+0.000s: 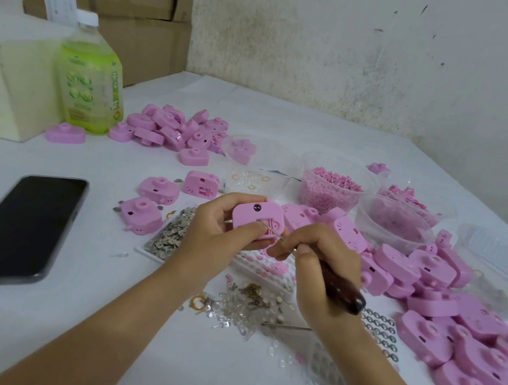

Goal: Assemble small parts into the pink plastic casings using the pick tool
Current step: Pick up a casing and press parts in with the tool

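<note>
Two curled hands (pixel 208 235) (pixel 334 249) on casing (pixel 262 214), pick (pixel 343 290).

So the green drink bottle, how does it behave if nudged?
The green bottle looks nearly full, so probably heavy, steady. Tall and upright: a high push may tip it. Smooth and rounded, so likely to roll then.
</note>
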